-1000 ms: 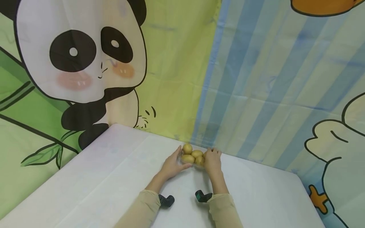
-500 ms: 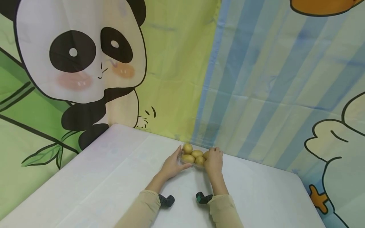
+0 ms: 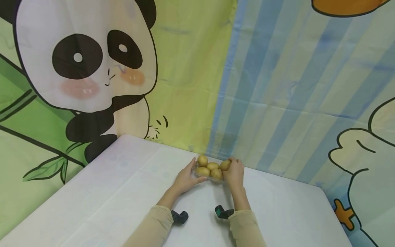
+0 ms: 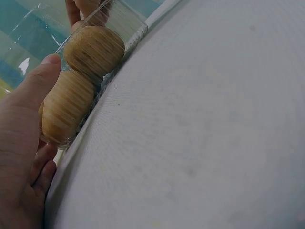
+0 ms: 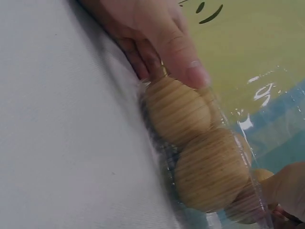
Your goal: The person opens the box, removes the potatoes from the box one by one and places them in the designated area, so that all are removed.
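A: What's the lay of things on the table [image 3: 123, 199]?

B: The clear plastic box [image 4: 131, 24] sits at its far edge, about 12 o'clock from the person. A clear flap, perhaps the lid, stands up behind it.

A: How would that box handle?

B: Thin, ribbed and springy, I'd guess; squeezed hard, the wall would probably buckle. Hold it low at a corner, where it should be stiffest.

A: And the hands?

B: The left hand [image 3: 185, 179] holds the box around its 8 o'clock corner, thumb over the near wall. The right hand [image 3: 235, 173], at 3 o'clock, has thumb and fingers round a potato [image 3: 225, 165] at the box's 2 o'clock. Whether that one touches the bottom, I can't tell.

A: The other potatoes?

B: Four show: one at 10 o'clock [image 3: 202, 160], one at 8 [image 3: 203, 171], one mid-box [image 3: 213, 166], one at 5 [image 3: 216, 174].

A: Delicate?

B: Hardly; firm and fairly dense for their size, I'd judge, though smooth and round enough to roll. Pinch across the widest part, thumb opposite fingers; neighbours crowd the sides, so come from above.
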Motion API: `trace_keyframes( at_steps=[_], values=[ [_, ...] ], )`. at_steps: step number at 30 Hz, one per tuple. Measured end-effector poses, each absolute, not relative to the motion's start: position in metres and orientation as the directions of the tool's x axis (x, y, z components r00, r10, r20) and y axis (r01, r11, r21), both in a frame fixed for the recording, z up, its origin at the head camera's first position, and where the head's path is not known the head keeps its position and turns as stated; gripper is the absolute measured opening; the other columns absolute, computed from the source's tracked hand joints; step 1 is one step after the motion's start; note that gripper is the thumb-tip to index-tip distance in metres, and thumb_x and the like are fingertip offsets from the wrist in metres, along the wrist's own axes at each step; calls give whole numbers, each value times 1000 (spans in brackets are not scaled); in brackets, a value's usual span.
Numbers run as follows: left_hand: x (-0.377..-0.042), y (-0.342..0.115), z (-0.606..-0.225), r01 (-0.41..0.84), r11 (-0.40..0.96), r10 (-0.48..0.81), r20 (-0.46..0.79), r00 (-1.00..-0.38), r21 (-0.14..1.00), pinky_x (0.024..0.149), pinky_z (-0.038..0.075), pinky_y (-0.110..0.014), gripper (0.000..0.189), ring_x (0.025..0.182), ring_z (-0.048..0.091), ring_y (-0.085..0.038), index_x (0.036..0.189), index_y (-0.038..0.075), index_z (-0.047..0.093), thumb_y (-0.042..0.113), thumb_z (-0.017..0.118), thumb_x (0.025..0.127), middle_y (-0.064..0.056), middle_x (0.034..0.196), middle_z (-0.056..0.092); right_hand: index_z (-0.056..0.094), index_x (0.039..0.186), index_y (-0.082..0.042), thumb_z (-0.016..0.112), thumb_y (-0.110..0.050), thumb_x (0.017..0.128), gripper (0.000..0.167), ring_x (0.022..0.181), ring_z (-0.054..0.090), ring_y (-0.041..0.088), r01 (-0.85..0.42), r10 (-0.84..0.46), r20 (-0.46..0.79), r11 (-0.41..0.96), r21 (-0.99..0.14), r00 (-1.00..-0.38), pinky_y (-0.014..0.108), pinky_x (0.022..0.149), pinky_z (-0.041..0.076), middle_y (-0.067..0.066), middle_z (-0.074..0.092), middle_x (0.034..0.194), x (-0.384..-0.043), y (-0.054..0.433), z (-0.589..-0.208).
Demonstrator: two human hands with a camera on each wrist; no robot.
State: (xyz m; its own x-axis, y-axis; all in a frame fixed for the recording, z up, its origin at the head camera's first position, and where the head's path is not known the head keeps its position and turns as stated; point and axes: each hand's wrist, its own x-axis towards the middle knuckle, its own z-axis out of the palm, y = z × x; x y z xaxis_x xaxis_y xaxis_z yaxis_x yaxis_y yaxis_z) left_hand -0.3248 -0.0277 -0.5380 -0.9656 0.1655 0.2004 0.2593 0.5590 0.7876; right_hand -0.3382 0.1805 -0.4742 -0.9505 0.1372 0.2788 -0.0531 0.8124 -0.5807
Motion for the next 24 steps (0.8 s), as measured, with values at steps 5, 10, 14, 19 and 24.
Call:
trace_keyframes(
  at_steps=[5,10,14,19,24],
  values=[
    [-325,-28,-538,258,563,164,200,-966,785,114,31,-48,111,139,36,-28,154,17,14,71,65,72,-3,152,36,54,127,4,81,-19,73,64,109,53,42,-41,132,224,773,-633,-966,49,87,52,27,55,120,-337,183,-468],
    [-326,-28,-539,256,566,163,198,-967,783,114,31,-46,110,140,36,-28,154,16,15,70,65,72,-5,152,36,54,126,6,79,-30,76,67,103,57,37,-59,110,214,753,-656,-971,44,81,54,24,59,117,-335,184,-467],
    [-327,-28,-540,255,567,164,197,-967,783,114,31,-46,110,140,36,-28,154,16,15,70,65,72,-5,152,36,54,125,7,79,-31,76,66,99,59,36,-64,102,206,738,-671,-973,42,78,56,24,59,115,-334,184,-467],
    [-327,-29,-542,258,569,164,199,-966,781,114,31,-46,110,139,36,-28,154,16,16,70,65,72,-5,152,37,46,131,10,78,-28,77,74,100,57,37,-71,77,182,722,-689,-980,43,82,55,29,49,121,-333,183,-465],
    [-327,-29,-540,259,556,167,199,-966,790,114,31,-47,109,139,36,-28,154,16,16,68,66,72,-6,152,36,46,132,8,76,-22,77,69,99,57,37,-88,50,177,716,-693,-983,44,82,56,29,46,120,-332,183,-466]
  ],
)
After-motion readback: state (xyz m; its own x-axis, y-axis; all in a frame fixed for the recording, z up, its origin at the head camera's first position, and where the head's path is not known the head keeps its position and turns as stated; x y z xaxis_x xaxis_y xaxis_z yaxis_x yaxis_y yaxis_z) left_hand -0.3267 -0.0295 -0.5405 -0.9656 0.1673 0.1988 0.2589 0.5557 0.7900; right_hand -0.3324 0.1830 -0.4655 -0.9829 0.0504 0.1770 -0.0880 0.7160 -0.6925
